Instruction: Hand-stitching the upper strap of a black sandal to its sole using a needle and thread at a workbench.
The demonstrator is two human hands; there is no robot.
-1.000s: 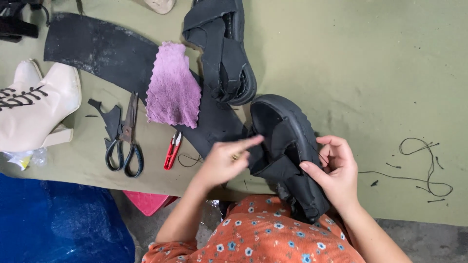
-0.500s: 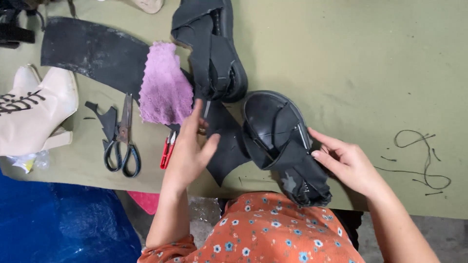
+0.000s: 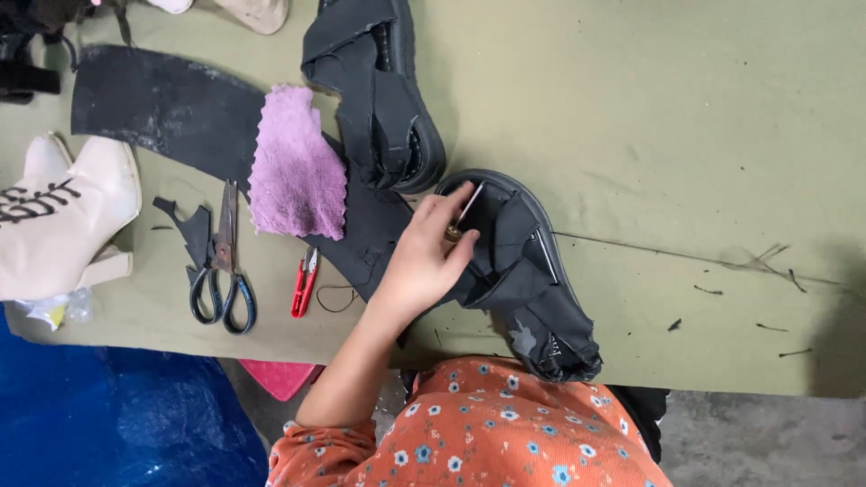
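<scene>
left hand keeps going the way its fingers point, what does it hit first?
The left hand holds a thin metal tool and points up and right, across the near black sandal. First contact is likely that sandal's strap or footbed, right at the fingertips. Depth is unclear from one view.

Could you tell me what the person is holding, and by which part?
The left hand pinches a thin metal needle-like tool by its lower end, over the black sandal.

Left hand [image 3: 424,261] pinches awl [image 3: 466,210] over black sandal [image 3: 523,271].

Right hand out of view; boot [image 3: 63,225] cropped left.
</scene>
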